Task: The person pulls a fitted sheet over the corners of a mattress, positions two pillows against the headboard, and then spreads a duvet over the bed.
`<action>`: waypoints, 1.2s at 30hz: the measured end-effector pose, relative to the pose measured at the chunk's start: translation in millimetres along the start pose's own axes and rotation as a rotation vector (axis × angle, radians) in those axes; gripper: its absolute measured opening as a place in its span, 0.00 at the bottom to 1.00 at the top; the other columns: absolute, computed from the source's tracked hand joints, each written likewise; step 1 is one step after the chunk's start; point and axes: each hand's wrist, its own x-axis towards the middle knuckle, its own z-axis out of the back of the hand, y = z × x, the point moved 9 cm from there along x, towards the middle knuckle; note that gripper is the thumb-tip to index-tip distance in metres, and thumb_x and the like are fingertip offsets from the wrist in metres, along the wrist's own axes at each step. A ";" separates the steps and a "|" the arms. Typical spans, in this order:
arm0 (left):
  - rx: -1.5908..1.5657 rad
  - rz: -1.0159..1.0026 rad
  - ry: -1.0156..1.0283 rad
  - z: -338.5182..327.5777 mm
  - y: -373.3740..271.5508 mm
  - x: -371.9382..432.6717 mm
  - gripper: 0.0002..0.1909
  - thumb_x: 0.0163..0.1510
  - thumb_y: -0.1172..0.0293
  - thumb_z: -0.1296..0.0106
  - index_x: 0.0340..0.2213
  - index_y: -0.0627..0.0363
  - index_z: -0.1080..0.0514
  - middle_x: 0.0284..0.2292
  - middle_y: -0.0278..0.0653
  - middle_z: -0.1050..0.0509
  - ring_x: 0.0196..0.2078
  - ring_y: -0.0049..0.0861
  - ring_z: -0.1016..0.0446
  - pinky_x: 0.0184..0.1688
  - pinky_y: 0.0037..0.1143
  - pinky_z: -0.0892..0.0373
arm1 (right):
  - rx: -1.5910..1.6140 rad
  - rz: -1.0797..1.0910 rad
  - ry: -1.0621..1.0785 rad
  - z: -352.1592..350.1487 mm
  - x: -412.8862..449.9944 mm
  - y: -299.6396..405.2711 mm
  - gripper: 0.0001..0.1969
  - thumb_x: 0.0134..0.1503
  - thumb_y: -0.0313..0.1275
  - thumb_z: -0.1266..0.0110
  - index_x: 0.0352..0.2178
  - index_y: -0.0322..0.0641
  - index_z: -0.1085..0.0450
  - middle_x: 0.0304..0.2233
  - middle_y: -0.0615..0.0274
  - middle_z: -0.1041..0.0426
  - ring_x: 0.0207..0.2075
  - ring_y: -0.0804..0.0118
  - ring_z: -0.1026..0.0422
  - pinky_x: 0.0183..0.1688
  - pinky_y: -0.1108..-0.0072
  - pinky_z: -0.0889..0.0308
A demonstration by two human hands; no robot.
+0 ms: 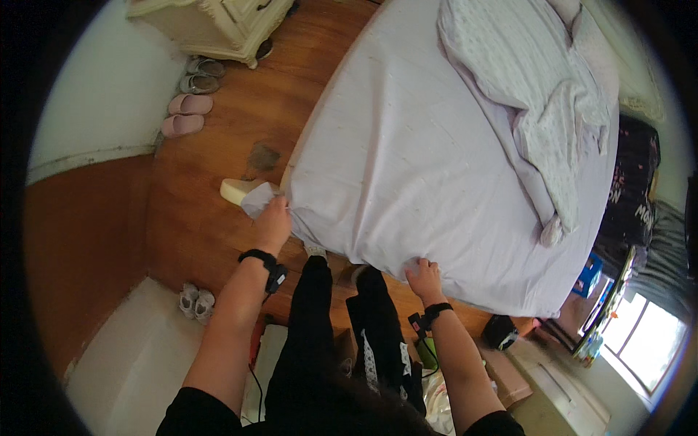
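A pale lilac fitted sheet [414, 147] covers the mattress in front of me, with creases running across it. My left hand [274, 220] grips the sheet at the mattress's near left corner, where a bit of cloth sticks out past my fingers. At the near edge my right hand [425, 279] pinches a gathered piece of the same sheet. A light patterned quilt [523, 71] lies bunched on the far right part of the bed. Both wrists wear black straps with small devices on them.
A cream cabinet [218, 24] stands at upper left. Pink slippers [188, 114] and grey shoes [202, 76] line the wall. The cream bed-frame corner [233, 191] juts out low by my left hand. Pale shoes [196, 302] sit lower left; a pink box [504, 376] is lower right.
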 end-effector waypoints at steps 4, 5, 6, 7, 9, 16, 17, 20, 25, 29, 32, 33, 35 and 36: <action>0.038 -0.029 0.012 33.9 13.6 -2.0 0.06 0.54 0.74 0.57 0.34 0.63 0.35 0.32 0.52 0.31 0.36 0.49 0.31 0.37 0.38 0.33 | -0.029 0.035 -0.025 3.6 0.6 -6.0 0.24 0.49 0.40 0.45 0.46 0.42 0.36 0.43 0.43 0.35 0.45 0.43 0.37 0.48 0.62 0.39; 0.140 -0.102 0.074 30.0 16.6 -5.7 0.07 0.54 0.74 0.58 0.34 0.63 0.34 0.31 0.51 0.30 0.36 0.48 0.31 0.37 0.38 0.33 | -0.055 0.041 -0.027 5.2 -0.3 -2.5 0.24 0.48 0.39 0.44 0.46 0.44 0.36 0.43 0.45 0.36 0.45 0.44 0.37 0.48 0.62 0.39; 0.151 -0.117 0.083 35.1 14.1 -9.1 0.07 0.54 0.74 0.58 0.34 0.63 0.34 0.31 0.51 0.30 0.36 0.48 0.31 0.37 0.38 0.33 | -0.040 0.027 -0.028 5.7 -1.1 -3.0 0.24 0.48 0.39 0.44 0.46 0.44 0.36 0.43 0.45 0.36 0.45 0.44 0.37 0.48 0.62 0.39; 0.196 -0.139 0.134 32.4 8.1 -12.0 0.08 0.54 0.75 0.58 0.36 0.62 0.33 0.33 0.50 0.30 0.36 0.46 0.30 0.37 0.36 0.32 | -0.024 0.058 -0.063 9.0 -2.5 -3.7 0.24 0.47 0.38 0.43 0.46 0.45 0.36 0.43 0.46 0.36 0.45 0.44 0.37 0.49 0.62 0.39; 0.250 -0.183 0.198 23.4 3.2 -14.8 0.11 0.53 0.76 0.57 0.38 0.61 0.32 0.36 0.48 0.29 0.37 0.43 0.29 0.38 0.34 0.31 | 0.003 0.067 -0.100 12.0 -5.3 -5.8 0.24 0.47 0.37 0.42 0.46 0.46 0.35 0.42 0.47 0.36 0.45 0.45 0.37 0.49 0.62 0.39; 0.405 0.038 0.200 8.5 27.6 22.6 0.15 0.57 0.68 0.57 0.42 0.57 0.26 0.40 0.51 0.30 0.42 0.43 0.31 0.43 0.35 0.34 | 0.117 0.135 -0.154 15.4 -10.3 -2.3 0.22 0.46 0.37 0.43 0.45 0.50 0.34 0.44 0.50 0.36 0.47 0.48 0.37 0.49 0.64 0.37; 0.541 -0.064 0.172 8.6 18.8 27.6 0.15 0.57 0.66 0.57 0.41 0.58 0.26 0.42 0.52 0.31 0.43 0.43 0.32 0.45 0.35 0.35 | 0.121 0.136 -0.144 16.3 -11.1 -2.4 0.22 0.47 0.37 0.43 0.45 0.50 0.34 0.44 0.50 0.35 0.47 0.49 0.36 0.49 0.64 0.37; 0.593 0.065 0.266 9.1 -11.3 38.1 0.16 0.56 0.66 0.56 0.42 0.62 0.27 0.48 0.54 0.36 0.48 0.45 0.35 0.51 0.35 0.39 | 0.121 0.130 -0.158 16.9 -16.2 -12.7 0.22 0.47 0.36 0.44 0.45 0.48 0.34 0.44 0.51 0.35 0.47 0.48 0.36 0.50 0.63 0.38; 0.655 0.002 0.128 11.7 -19.8 53.6 0.24 0.55 0.63 0.55 0.52 0.61 0.36 0.56 0.53 0.45 0.56 0.45 0.43 0.59 0.33 0.47 | 0.196 0.207 -0.223 34.6 -17.3 6.7 0.22 0.49 0.35 0.46 0.47 0.45 0.35 0.45 0.51 0.35 0.48 0.49 0.37 0.51 0.64 0.40; -0.386 0.182 0.183 -50.6 4.3 50.0 0.39 0.56 0.46 0.59 0.60 0.57 0.54 0.59 0.49 0.50 0.60 0.43 0.47 0.60 0.36 0.48 | 0.398 0.412 -0.132 32.7 -4.1 51.6 0.22 0.51 0.35 0.48 0.49 0.43 0.36 0.46 0.53 0.33 0.50 0.52 0.36 0.52 0.65 0.40; -0.598 0.482 0.244 -65.0 12.9 55.4 0.42 0.56 0.41 0.63 0.60 0.58 0.56 0.59 0.49 0.49 0.61 0.39 0.47 0.59 0.35 0.46 | 0.372 0.521 -0.104 28.6 1.4 82.0 0.22 0.51 0.33 0.49 0.48 0.41 0.36 0.47 0.55 0.33 0.50 0.53 0.36 0.53 0.67 0.40; -0.844 0.696 0.349 -77.5 15.3 51.9 0.44 0.55 0.37 0.65 0.61 0.58 0.57 0.60 0.48 0.49 0.61 0.39 0.48 0.59 0.35 0.45 | 0.374 0.523 -0.100 27.3 5.6 82.0 0.22 0.51 0.33 0.49 0.48 0.41 0.36 0.47 0.55 0.33 0.50 0.53 0.36 0.53 0.67 0.40; -1.048 0.708 0.361 -79.2 -18.1 55.3 0.45 0.55 0.35 0.67 0.61 0.58 0.57 0.59 0.48 0.48 0.61 0.39 0.47 0.59 0.35 0.45 | 0.304 0.445 0.021 10.2 14.6 68.3 0.22 0.50 0.32 0.49 0.48 0.42 0.36 0.49 0.56 0.34 0.51 0.52 0.37 0.53 0.67 0.40; -1.242 0.713 0.346 -73.5 -25.8 57.9 0.46 0.54 0.33 0.68 0.61 0.57 0.57 0.59 0.47 0.47 0.60 0.39 0.46 0.59 0.36 0.45 | 0.310 0.453 0.026 9.3 14.0 70.9 0.22 0.50 0.32 0.49 0.48 0.42 0.36 0.49 0.56 0.34 0.51 0.52 0.37 0.53 0.67 0.40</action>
